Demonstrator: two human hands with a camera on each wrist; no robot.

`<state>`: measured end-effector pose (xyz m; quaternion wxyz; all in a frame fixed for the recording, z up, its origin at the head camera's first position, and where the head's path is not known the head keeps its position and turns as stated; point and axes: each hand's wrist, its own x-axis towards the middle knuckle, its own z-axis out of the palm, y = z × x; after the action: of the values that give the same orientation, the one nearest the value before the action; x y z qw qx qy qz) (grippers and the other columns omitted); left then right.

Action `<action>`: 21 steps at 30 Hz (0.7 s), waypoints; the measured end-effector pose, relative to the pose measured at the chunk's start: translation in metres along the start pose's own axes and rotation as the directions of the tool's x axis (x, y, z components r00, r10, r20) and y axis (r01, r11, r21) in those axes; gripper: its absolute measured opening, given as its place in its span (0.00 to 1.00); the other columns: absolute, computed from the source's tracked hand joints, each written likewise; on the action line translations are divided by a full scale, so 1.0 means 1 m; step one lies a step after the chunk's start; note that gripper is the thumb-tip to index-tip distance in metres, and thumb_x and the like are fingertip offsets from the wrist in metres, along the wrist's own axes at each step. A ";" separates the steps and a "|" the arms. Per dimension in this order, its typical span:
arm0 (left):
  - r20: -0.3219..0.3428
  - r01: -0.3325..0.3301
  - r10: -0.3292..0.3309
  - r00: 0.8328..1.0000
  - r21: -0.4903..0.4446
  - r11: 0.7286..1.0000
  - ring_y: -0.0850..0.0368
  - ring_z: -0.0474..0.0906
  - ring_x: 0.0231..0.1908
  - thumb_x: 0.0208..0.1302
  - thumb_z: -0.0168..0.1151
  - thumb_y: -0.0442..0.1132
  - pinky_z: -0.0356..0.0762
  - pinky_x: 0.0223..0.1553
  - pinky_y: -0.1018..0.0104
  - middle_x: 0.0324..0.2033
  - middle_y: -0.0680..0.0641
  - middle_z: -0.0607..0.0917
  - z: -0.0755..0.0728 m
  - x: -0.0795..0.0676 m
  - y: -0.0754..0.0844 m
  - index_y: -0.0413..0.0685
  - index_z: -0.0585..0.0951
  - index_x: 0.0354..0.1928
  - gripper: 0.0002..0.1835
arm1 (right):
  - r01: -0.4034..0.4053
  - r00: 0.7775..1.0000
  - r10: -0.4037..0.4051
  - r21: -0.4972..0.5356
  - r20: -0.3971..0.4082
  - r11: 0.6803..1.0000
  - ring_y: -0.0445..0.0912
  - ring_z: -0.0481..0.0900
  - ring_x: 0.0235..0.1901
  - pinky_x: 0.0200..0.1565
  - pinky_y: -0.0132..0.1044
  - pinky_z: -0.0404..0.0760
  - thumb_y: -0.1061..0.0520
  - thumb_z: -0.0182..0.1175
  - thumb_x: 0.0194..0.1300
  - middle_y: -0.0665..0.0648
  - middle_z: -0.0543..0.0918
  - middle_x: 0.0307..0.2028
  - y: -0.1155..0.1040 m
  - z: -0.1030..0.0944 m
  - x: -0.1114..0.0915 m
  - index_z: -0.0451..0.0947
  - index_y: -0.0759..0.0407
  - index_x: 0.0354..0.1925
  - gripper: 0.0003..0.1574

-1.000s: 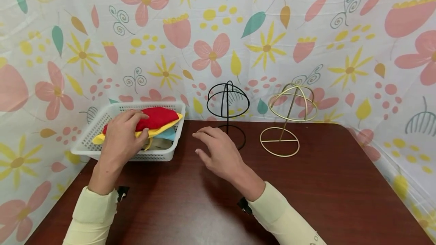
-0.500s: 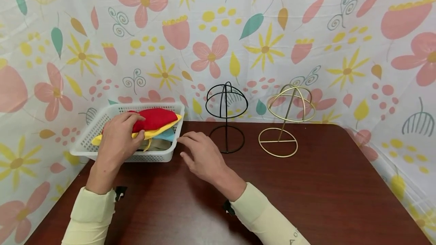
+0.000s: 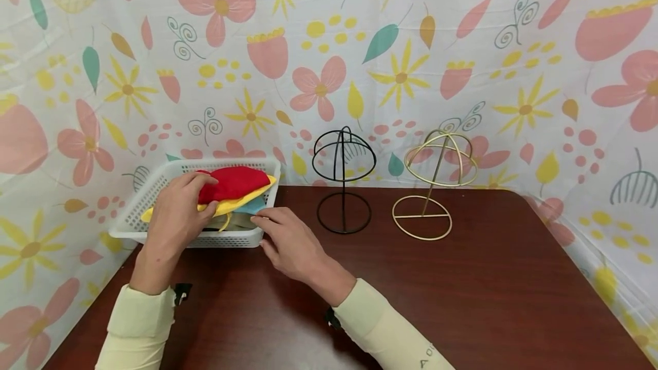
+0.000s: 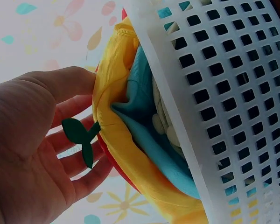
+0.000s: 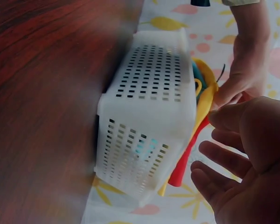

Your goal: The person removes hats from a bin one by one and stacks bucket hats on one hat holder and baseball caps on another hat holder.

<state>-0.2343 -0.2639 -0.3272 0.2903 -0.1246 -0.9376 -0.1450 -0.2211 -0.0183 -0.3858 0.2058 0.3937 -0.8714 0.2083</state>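
The right hand [image 3: 295, 244] has moved left since the earlier frames and now reaches the front right corner of the basket [image 3: 231, 239]; the left hand [image 3: 177, 207] keeps its place over the pile inside.

Head: red cloth [image 3: 233, 183] lies in the basket upon yellow cloth [image 3: 244, 197], with blue cloth [image 3: 251, 206] beneath. The left hand covers part of the pile. A gap of table [image 3: 488, 278] separates the basket from the black stand [image 3: 343, 210]; the gold stand [image 3: 436, 175] is farther right. Table surface extends in front of all three, its far edge meeting the floral backdrop [image 3: 380, 104].

Left wrist: the left hand's fingers are spread and loosely bent, touching the pile without a visible grip. A green sprig [image 4: 74, 130] projects before the palm.

Right wrist: the right hand is spread, holding nothing; contact with the pile cannot be told. The basket's wall rises beside it.
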 end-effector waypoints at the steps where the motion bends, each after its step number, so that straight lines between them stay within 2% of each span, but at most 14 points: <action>1: 0.005 0.007 -0.007 1.000 0.006 1.000 0.37 0.78 0.52 0.54 0.81 0.33 0.82 0.53 0.37 0.54 0.37 0.84 0.000 0.000 0.000 0.40 0.85 0.53 0.24 | 0.006 1.000 -0.006 -0.003 -0.002 1.000 0.47 0.76 0.66 0.68 0.33 0.73 0.58 0.69 0.72 0.53 0.80 0.66 0.000 0.002 0.001 0.80 0.57 0.68 0.29; 11: -0.002 0.024 -0.024 1.000 0.010 1.000 0.36 0.78 0.52 0.53 0.81 0.32 0.84 0.51 0.37 0.56 0.36 0.81 0.000 -0.003 -0.003 0.38 0.84 0.55 0.25 | -0.003 1.000 0.003 -0.048 0.001 0.999 0.47 0.76 0.64 0.67 0.32 0.74 0.57 0.67 0.73 0.52 0.82 0.64 -0.004 0.017 0.011 0.82 0.55 0.66 0.25; 17: -0.026 0.000 0.001 1.000 0.015 1.000 0.36 0.79 0.50 0.54 0.80 0.32 0.83 0.51 0.37 0.55 0.35 0.82 0.001 -0.001 -0.006 0.38 0.82 0.56 0.27 | 0.006 0.999 -0.008 -0.053 -0.035 0.999 0.45 0.78 0.60 0.65 0.31 0.74 0.59 0.68 0.72 0.49 0.86 0.54 -0.003 0.026 0.016 0.89 0.52 0.56 0.15; 21: -0.020 0.012 -0.012 1.000 0.015 1.000 0.36 0.79 0.49 0.55 0.79 0.32 0.83 0.50 0.37 0.55 0.36 0.81 0.000 -0.001 -0.007 0.38 0.82 0.56 0.26 | -0.005 0.998 0.001 -0.063 -0.062 0.998 0.43 0.79 0.56 0.63 0.30 0.75 0.61 0.68 0.71 0.46 0.88 0.48 -0.001 0.030 0.019 0.91 0.50 0.51 0.13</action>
<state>-0.2359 -0.2702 -0.3291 0.2996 -0.1154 -0.9365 -0.1408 -0.2377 -0.0460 -0.4010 0.2448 0.3788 -0.8714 0.1930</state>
